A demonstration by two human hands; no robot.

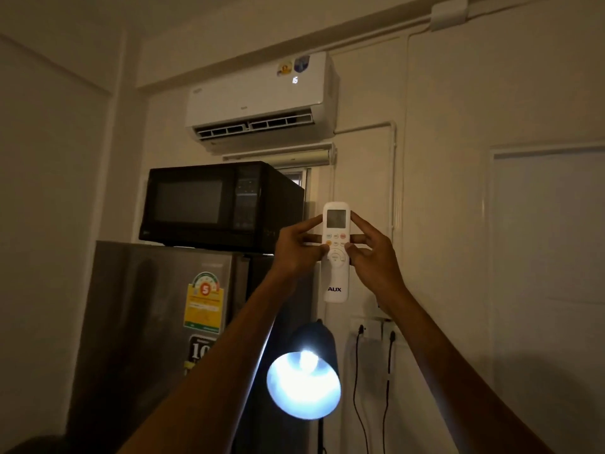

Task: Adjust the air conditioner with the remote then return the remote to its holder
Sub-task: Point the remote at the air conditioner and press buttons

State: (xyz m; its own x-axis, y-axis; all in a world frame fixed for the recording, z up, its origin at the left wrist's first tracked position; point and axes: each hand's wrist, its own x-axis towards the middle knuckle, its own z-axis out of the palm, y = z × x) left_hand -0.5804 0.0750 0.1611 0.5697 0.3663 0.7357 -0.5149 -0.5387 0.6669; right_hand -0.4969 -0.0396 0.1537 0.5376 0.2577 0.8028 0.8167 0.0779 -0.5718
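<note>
A white remote (336, 283) with a small screen and the word AUX stands upright in front of the wall. My left hand (299, 247) grips its left edge, thumb on the buttons. My right hand (371, 253) grips its right edge, thumb also on the buttons. High on the wall hangs the white air conditioner (258, 96), its flap open and lit digits on its front. The remote's holder is hidden or cannot be made out behind the remote and hands.
A black microwave (209, 204) sits on a grey fridge (147, 306) to the left. A lit lamp (304, 385) shines below the hands. Wall sockets with black cables (389, 355) hang under the remote. A door (550, 257) is at right.
</note>
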